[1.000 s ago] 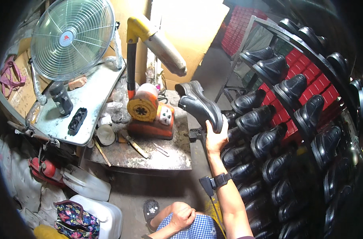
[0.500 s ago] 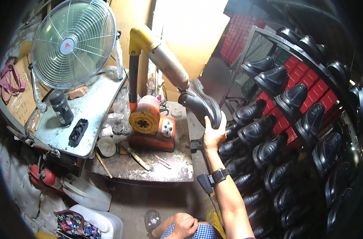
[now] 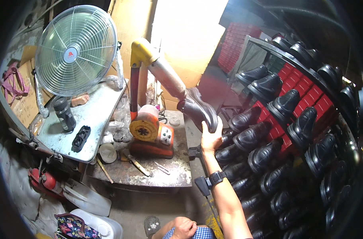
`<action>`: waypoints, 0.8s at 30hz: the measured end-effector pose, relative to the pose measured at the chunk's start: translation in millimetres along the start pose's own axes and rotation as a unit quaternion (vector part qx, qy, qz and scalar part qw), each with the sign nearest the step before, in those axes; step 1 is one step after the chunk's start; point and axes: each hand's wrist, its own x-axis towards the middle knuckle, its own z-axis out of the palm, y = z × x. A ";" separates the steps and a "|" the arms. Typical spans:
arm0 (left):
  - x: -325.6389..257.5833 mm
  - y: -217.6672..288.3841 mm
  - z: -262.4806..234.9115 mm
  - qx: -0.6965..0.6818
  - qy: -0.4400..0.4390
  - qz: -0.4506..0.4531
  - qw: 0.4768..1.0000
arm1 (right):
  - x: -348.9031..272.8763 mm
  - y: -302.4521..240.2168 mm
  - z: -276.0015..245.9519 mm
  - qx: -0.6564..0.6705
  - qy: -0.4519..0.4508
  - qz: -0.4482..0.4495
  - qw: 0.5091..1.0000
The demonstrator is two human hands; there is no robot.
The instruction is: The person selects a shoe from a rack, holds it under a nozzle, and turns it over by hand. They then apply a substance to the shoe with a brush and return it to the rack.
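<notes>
My right hand is raised and grips a black leather shoe from below, by its sole. The shoe's opening sits against the lower end of a grey tube with a yellow elbow, which slants down from an orange machine. A dark band is on my right wrist. My left hand rests low on my knee beside blue checked cloth, with its fingers curled; I cannot tell whether anything is in it.
A curved rack with red trays carries several black shoes on the right. A big round fan, a black bottle and a black block stand on a metal table. Hand tools lie on the rusty bench. A floral bag is on the floor.
My right hand has brought the shoe closer to the grey tube's end, where it now sits. The view has shifted slightly. My left hand stays on my knee.
</notes>
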 end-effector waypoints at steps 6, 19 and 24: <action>-9.2 -32.0 7.8 -0.032 -0.024 0.048 0.998 | -31.4 14.5 -60.9 0.333 -0.074 0.384 0.858; -6.8 -11.2 11.6 -0.023 -0.018 0.034 0.999 | -96.4 39.4 -330.5 0.430 -0.106 0.616 0.652; -13.3 -5.2 17.0 -0.041 -0.035 -0.005 0.999 | -100.3 9.3 -411.5 0.438 -0.054 0.594 0.673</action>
